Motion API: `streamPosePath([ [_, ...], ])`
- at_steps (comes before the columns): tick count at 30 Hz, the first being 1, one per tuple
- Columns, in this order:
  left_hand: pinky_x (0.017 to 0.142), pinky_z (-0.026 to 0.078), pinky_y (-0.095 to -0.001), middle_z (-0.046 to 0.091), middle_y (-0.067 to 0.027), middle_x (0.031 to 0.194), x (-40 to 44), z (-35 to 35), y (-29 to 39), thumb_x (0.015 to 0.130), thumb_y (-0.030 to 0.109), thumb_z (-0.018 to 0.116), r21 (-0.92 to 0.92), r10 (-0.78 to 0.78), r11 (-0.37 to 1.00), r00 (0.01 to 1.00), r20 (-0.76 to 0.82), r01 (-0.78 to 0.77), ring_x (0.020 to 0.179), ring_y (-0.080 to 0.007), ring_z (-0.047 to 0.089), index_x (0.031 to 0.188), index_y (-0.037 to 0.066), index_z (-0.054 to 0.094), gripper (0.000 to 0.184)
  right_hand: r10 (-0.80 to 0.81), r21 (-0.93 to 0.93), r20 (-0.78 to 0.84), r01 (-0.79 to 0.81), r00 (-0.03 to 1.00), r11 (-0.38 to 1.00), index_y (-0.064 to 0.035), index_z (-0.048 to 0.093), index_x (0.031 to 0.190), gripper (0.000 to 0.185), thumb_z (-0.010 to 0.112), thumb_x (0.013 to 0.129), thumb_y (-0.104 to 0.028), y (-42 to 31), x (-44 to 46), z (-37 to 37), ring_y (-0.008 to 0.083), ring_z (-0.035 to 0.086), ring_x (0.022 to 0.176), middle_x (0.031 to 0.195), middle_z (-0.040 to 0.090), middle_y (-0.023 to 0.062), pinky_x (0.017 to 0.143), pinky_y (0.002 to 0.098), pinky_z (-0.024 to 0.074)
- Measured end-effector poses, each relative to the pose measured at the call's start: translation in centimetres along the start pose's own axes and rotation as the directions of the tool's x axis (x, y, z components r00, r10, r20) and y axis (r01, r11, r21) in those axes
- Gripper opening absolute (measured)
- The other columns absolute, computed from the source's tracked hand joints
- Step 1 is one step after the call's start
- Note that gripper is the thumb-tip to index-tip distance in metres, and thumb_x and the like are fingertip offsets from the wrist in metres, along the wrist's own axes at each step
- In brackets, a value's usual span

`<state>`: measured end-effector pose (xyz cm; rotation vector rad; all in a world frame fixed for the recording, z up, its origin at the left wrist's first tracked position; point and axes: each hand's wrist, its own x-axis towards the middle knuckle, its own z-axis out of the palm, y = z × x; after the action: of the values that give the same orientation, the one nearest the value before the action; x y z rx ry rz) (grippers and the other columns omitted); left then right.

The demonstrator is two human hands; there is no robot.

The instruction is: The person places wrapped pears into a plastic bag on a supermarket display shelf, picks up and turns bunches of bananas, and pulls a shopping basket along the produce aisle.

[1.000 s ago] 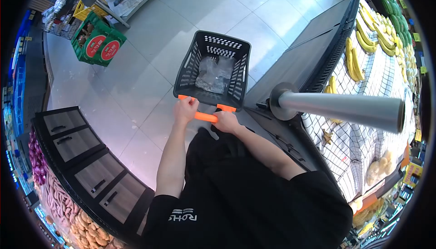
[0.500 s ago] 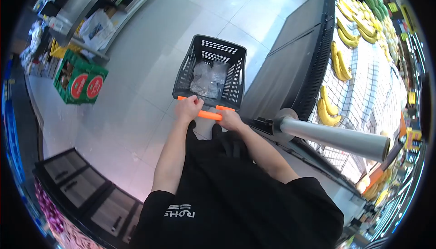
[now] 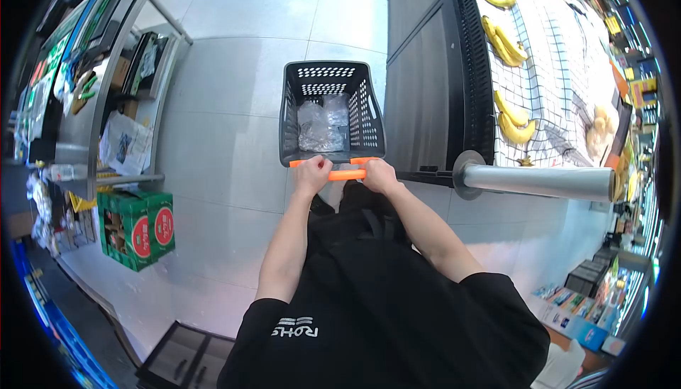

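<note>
Both of my hands are closed around the orange handle (image 3: 347, 174) of a black shopping basket. My left hand (image 3: 313, 174) grips it left of the middle, and my right hand (image 3: 380, 175) holds it at the right. Just beyond them the black basket (image 3: 289, 116) has perforated sides, and crumpled clear plastic bags (image 3: 323, 125) lie on its bottom. Beneath my hands, parts of my dark shoes show.
On the right stands a dark display counter (image 3: 425, 69) with bananas (image 3: 504, 41) on checked cloth. A plastic film roll (image 3: 539, 180) juts from its corner. At left are a metal shelf (image 3: 106, 84) and a green carton (image 3: 138, 229). Low cabinets (image 3: 186, 357) stand at lower left.
The view has turned right. The green carton and shelf show lower, the banana counter has swung upright, and the dark cabinets have slid down. Both hands still hold the basket handle.
</note>
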<state>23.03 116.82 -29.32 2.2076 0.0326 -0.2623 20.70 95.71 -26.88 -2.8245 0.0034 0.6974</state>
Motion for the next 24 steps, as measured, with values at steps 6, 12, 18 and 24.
streamPosePath([
  [6, 0.059, 0.048, -0.0486, 0.063, -0.0175, 0.067, 4.6, -0.7, 0.0, 0.082, 0.034, 0.059, 0.043, 0.035, 0.998, 0.999, 0.011, -0.036, 0.067, -0.0386, 0.064, 0.069, 0.005, 0.062, 0.032, 0.018, 0.052, 0.105, -0.024, 0.994, 0.998, -0.0137, 0.074, 0.101, 0.026, 0.058, 0.081, -0.009, -1.0, 2.7, -3.0, 0.0329, 0.068, 0.093, 0.096, 0.071, 0.0149, 0.082, 0.0452, 0.0542],
  [12, 0.059, 0.048, -0.0467, 0.063, -0.0179, 0.066, 9.3, -2.0, 1.4, 0.082, 0.033, 0.059, 0.058, 0.042, 0.997, 0.999, 0.028, -0.043, 0.066, -0.0378, 0.063, 0.069, 0.004, 0.062, 0.032, 0.035, 0.076, 0.182, -0.05, 0.983, 0.996, -0.0158, 0.074, 0.106, 0.032, 0.057, 0.081, -0.008, -1.4, 6.7, -6.1, 0.0321, 0.068, 0.094, 0.096, 0.071, 0.0139, 0.084, 0.0448, 0.0537],
  [18, 0.057, 0.047, -0.0454, 0.061, -0.0174, 0.065, 14.7, -2.0, 1.8, 0.083, 0.032, 0.059, 0.058, 0.085, 0.995, 0.996, 0.029, -0.087, 0.063, -0.0361, 0.063, 0.071, 0.003, 0.063, 0.031, 0.025, 0.128, 0.141, -0.044, 0.99, 0.991, -0.016, 0.074, 0.096, 0.021, 0.061, 0.079, -0.016, -1.1, 10.9, -8.0, 0.0325, 0.069, 0.091, 0.092, 0.071, 0.0126, 0.08, 0.0454, 0.0545],
  [24, 0.056, 0.044, -0.0427, 0.058, -0.0184, 0.061, 20.4, -1.4, 1.4, 0.083, 0.029, 0.058, 0.034, 0.08, 0.996, 0.991, 0.107, -0.084, 0.058, -0.0316, 0.062, 0.074, 0.0, 0.064, 0.031, 0.081, 0.219, 0.153, -0.113, 0.985, 0.969, -0.0148, 0.073, 0.094, 0.019, 0.063, 0.078, -0.016, 0.5, 15.4, -7.7, 0.031, 0.068, 0.095, 0.097, 0.071, 0.0101, 0.079, 0.0461, 0.0544],
])
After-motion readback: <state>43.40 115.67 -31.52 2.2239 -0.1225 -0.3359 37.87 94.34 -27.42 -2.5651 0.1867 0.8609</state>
